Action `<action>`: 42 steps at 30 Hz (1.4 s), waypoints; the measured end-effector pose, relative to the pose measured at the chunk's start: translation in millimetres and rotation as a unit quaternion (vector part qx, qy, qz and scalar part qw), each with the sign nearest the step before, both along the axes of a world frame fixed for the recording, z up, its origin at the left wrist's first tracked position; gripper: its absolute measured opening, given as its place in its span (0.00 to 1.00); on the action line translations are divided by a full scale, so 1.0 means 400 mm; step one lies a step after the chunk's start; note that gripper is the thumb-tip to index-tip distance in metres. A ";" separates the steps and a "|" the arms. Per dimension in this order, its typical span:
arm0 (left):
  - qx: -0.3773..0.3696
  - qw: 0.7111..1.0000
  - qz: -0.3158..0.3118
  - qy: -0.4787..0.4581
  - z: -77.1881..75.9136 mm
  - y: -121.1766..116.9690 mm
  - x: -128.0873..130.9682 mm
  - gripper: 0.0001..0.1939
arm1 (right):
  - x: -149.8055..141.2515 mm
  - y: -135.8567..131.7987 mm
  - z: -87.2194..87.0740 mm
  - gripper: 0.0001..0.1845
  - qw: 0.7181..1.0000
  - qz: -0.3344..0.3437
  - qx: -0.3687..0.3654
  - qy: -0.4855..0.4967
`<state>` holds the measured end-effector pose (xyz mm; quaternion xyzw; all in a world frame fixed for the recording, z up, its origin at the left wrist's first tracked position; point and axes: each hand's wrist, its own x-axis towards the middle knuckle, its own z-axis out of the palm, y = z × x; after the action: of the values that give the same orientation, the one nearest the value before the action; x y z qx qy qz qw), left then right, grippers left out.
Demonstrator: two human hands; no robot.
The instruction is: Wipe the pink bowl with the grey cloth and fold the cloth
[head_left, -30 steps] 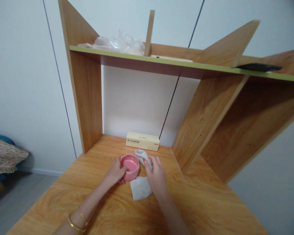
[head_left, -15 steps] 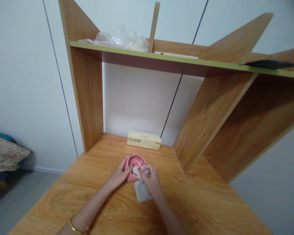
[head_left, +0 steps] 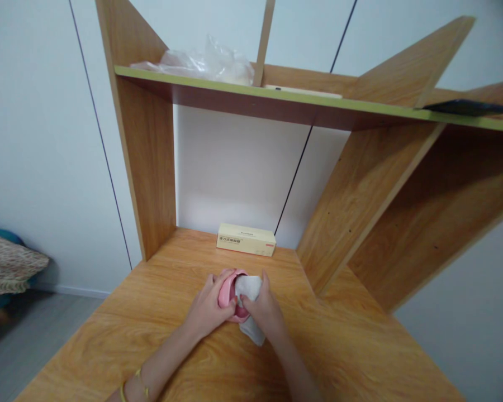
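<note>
Gripped at its left side by my left hand (head_left: pixel 212 304) is a pink bowl (head_left: pixel 225 294) with a faceted outer wall, tilted so that its opening faces right. My right hand (head_left: pixel 265 307) pinches a pale grey cloth (head_left: pixel 248 287) against the inside and right rim of the bowl. Part of the cloth hangs below the bowl, beside my right wrist. Both thumbs are close together at the bowl's opening. The right fingers behind the cloth are mostly hidden.
A long cream box (head_left: pixel 246 240) lies at the back of the wooden desk (head_left: pixel 184 251). Above runs a shelf (head_left: pixel 293 99) carrying a crumpled clear plastic bag (head_left: pixel 205 64) and a dark flat object (head_left: pixel 467 107). An upright panel (head_left: pixel 356 212) stands to the right.
The cloth has gone from beside the bowl into its opening. My left hand has tipped the bowl towards the right, and my right hand has come in against it.
</note>
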<state>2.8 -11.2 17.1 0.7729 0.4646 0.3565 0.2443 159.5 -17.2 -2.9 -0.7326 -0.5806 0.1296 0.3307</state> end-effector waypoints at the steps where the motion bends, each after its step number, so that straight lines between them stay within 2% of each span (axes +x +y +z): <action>1: 0.000 1.000 0.000 0.011 0.005 -0.004 0.002 0.29 | 0.001 -0.002 0.003 0.41 0.999 0.002 -0.043 -0.013; 4: 0.002 0.999 -0.006 0.032 0.020 -0.016 0.008 0.30 | -0.007 -0.008 0.034 0.39 0.992 -0.018 -0.097 -0.080; 6: -0.009 0.999 -0.008 0.039 0.028 -0.021 0.011 0.31 | -0.020 -0.010 0.066 0.36 0.987 -0.040 -0.061 -0.143; 8: -0.020 0.999 -0.007 0.039 0.032 -0.024 0.013 0.31 | -0.030 -0.011 0.092 0.34 0.980 -0.040 0.006 -0.193; 10: -0.018 0.999 -0.009 0.031 0.033 -0.025 0.014 0.32 | -0.030 -0.012 0.099 0.33 0.974 -0.029 0.036 -0.220; 11: -0.012 1.000 -0.013 0.025 0.032 -0.025 0.014 0.32 | -0.025 -0.013 0.094 0.32 0.974 -0.023 0.026 -0.222; 14: 0.000 1.000 -0.022 0.012 0.027 -0.024 0.015 0.32 | 0.001 -0.017 0.063 0.30 0.982 0.000 -0.046 -0.185; 16: 0.001 1.000 -0.026 0.011 0.024 -0.023 0.015 0.31 | 0.015 -0.017 0.045 0.27 0.986 0.007 -0.061 -0.154; 19: 0.000 0.999 -0.040 0.020 0.023 -0.023 0.012 0.32 | 0.014 -0.014 0.046 0.25 0.988 -0.011 -0.012 -0.155; 23: -0.008 0.998 -0.032 0.061 0.031 -0.024 0.007 0.33 | -0.001 -0.013 0.054 0.26 0.986 0.004 0.082 -0.147; 28: 0.025 0.993 -0.050 0.106 0.042 -0.026 0.003 0.30 | 0.012 -0.024 0.015 0.29 0.999 -0.006 0.034 -0.024; 31: 0.043 0.991 -0.048 0.115 0.030 -0.023 0.002 0.30 | 0.022 -0.031 -0.009 0.25 0.998 0.012 0.043 0.042; 33: 0.050 0.994 -0.040 0.087 0.014 -0.018 0.000 0.29 | 0.024 -0.034 -0.019 0.24 0.996 0.015 0.060 0.061; 38: 0.023 0.998 -0.003 -0.054 -0.024 -0.001 -0.007 0.27 | 0.017 -0.036 -0.036 0.34 0.991 -0.027 0.080 0.107; 40: 0.006 0.996 -0.002 -0.093 -0.032 0.000 -0.004 0.33 | 0.012 -0.035 -0.042 0.34 0.983 -0.033 0.107 0.148; 42: -0.004 0.993 -0.029 -0.114 -0.037 -0.005 0.003 0.39 | 0.006 -0.033 -0.046 0.33 0.971 -0.036 0.149 0.183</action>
<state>4.1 -13.3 2.4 0.7393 0.4124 0.4336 0.3087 162.0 -30.5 -21.5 -0.6593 -0.4958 0.1613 0.5417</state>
